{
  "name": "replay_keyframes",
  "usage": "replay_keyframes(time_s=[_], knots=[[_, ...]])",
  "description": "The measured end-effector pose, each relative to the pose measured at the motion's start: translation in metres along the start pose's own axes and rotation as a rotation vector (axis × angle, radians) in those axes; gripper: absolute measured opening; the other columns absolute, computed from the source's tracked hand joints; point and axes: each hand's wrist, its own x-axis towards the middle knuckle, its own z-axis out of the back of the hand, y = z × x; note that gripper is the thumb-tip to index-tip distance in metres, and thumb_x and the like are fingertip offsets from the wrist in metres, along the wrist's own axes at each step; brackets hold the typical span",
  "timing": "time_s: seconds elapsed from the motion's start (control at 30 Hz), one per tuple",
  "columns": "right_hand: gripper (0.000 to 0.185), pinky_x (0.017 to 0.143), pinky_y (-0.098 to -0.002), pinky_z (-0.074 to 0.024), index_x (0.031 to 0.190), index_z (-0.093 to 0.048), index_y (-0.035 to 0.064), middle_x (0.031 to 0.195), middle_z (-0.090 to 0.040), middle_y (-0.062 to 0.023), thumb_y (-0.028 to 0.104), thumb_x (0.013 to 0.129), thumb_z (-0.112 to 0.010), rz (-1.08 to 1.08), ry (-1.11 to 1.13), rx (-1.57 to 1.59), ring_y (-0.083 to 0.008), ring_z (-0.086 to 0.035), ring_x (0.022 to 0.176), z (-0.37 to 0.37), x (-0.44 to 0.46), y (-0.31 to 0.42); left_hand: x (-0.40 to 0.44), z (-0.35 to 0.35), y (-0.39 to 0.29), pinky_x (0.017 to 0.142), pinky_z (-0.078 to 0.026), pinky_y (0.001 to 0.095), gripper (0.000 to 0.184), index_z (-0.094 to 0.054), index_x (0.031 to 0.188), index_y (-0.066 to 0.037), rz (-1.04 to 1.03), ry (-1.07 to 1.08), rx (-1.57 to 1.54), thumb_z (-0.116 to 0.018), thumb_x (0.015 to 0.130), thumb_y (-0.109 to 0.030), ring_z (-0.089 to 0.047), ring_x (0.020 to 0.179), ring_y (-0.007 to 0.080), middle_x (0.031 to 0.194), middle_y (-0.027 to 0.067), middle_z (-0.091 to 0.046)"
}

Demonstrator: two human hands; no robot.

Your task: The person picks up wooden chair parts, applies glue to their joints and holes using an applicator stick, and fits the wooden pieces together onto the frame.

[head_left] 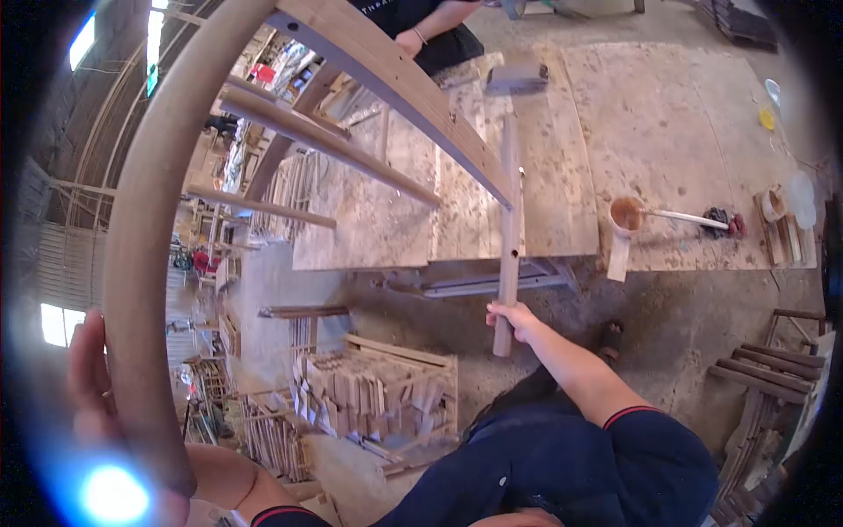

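Note:
A wooden chair frame is held up between both my hands, partly over the worktable. Its thick curved piece [140, 228] rises close to the camera on the left. My left hand [90, 378] is wrapped round the lower part of this piece, some of it hidden by the wood and a glare spot. A flat rail [413, 92] with drilled holes runs from the top of the frame to a straight leg [510, 233]. Near the lower end of that leg, my right hand [516, 321] grips it with closed fingers. Round rods [329, 140] stick out beneath the rail.
On the plywood worktable [659, 114] lie a sanding block-like item [516, 78] and a cup of brown stuff [627, 214] with a brush [685, 217] across it. Another person's hand [409, 41] is at the far side. Wood pieces [378, 386] are stacked below; more timber [764, 369] lies right.

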Motion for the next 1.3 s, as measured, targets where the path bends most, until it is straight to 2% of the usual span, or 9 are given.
replay_keyframes(time_s=[0.33,0.37,0.47,0.67,0.83,0.93,1.03,1.1,1.3], knots=[[0.020,0.057,-0.0346,-0.0529,0.088,-0.052,0.0041,0.070,-0.056,-0.0079,0.004,0.072,-0.065,0.015,-0.108,0.097,-0.0198,-0.059,0.060,-0.010,0.000,-0.008,-0.045,0.004,0.023,0.087,-0.042,0.0480,0.073,-0.031,0.132,-0.003,0.113,-0.125,-0.013,-0.060,0.073,-0.034,-0.047,0.107,0.0454,0.115,0.0375,-0.044],[0.020,0.057,-0.0354,-0.0531,0.088,-0.052,0.0044,0.071,-0.056,-0.0081,0.004,0.073,-0.065,0.034,-0.127,0.090,-0.0199,-0.058,0.061,-0.014,0.002,-0.006,-0.051,0.026,0.017,0.094,-0.034,0.0531,0.084,-0.014,0.139,-0.003,0.164,0.117,-0.027,-0.058,0.075,-0.037,-0.020,0.122,0.0546,0.130,0.0455,-0.011],[0.017,0.058,-0.0349,-0.0533,0.083,-0.053,0.0036,0.068,-0.056,-0.0078,0.004,0.072,-0.065,0.110,-0.151,0.088,-0.0192,-0.058,0.059,-0.027,0.005,0.003,-0.079,0.030,0.010,0.080,-0.046,0.0462,0.077,-0.028,0.133,-0.001,0.140,-0.230,0.115,-0.056,0.078,-0.048,-0.047,0.104,0.0463,0.116,0.0370,-0.041],[0.017,0.053,-0.0345,-0.0464,0.080,-0.052,0.0007,0.063,-0.055,-0.0093,0.005,0.068,-0.063,0.481,-0.187,0.026,-0.0205,-0.056,0.055,-0.043,-0.032,0.086,-0.114,0.068,0.029,0.076,-0.047,0.0384,0.095,-0.023,0.132,0.005,0.102,-0.290,-0.055,-0.060,0.069,-0.055,-0.054,0.091,0.0362,0.110,0.0311,-0.048],[0.023,0.050,-0.0304,-0.0448,0.086,-0.052,0.0015,0.069,-0.054,-0.0073,0.002,0.066,-0.065,0.844,-0.351,0.120,-0.0185,-0.055,0.056,0.002,-0.108,0.145,-0.156,0.088,0.076,0.073,-0.048,0.0319,0.109,-0.018,0.131,0.010,0.401,-0.222,-0.339,-0.064,0.061,-0.060,-0.060,0.080,0.0278,0.104,0.0262,-0.053],[0.028,0.052,-0.0291,-0.0459,0.090,-0.052,0.0009,0.068,-0.052,-0.0041,0.004,0.067,-0.066,0.980,-0.578,0.081,-0.0163,-0.053,0.055,0.053,-0.185,0.160,-0.153,0.057,0.097,0.059,-0.047,0.0301,0.090,-0.031,0.117,0.018,0.757,-0.103,-0.465,-0.069,0.058,-0.039,-0.058,0.060,0.0225,0.067,0.0148,-0.057],[0.027,0.054,-0.0279,-0.0452,0.091,-0.053,0.0025,0.070,-0.052,-0.0032,0.008,0.069,-0.066,1.142,-0.779,0.040,-0.0147,-0.054,0.059,0.109,-0.267,0.146,-0.131,-0.007,0.116,0.051,-0.036,0.0193,0.039,-0.058,0.092,0.003,0.943,0.006,-0.471,-0.072,0.057,-0.010,-0.049,0.056,0.0063,0.065,0.0009,-0.054],[0.025,0.055,-0.0272,-0.0455,0.092,-0.052,0.0032,0.070,-0.052,-0.0027,0.010,0.071,-0.066,1.217,-0.918,-0.024,-0.0135,-0.053,0.059,0.139,-0.327,0.127,-0.124,-0.062,0.141,0.051,-0.036,0.0198,0.027,-0.059,0.084,-0.002,0.832,0.061,-0.638,-0.073,0.061,-0.007,-0.049,0.057,0.0052,0.066,-0.0015,-0.054],[0.026,0.057,-0.0234,-0.0447,0.094,-0.053,0.0036,0.072,-0.049,0.0002,0.016,0.077,-0.067,1.269,-1.365,-0.245,-0.0087,-0.050,0.062,0.190,-0.499,0.067,-0.115,-0.242,0.149,0.048,-0.038,0.0207,0.020,-0.059,0.077,-0.001,1.032,0.268,-0.967,-0.072,0.070,-0.015,-0.051,0.053,0.0079,0.063,0.0014,-0.057]])
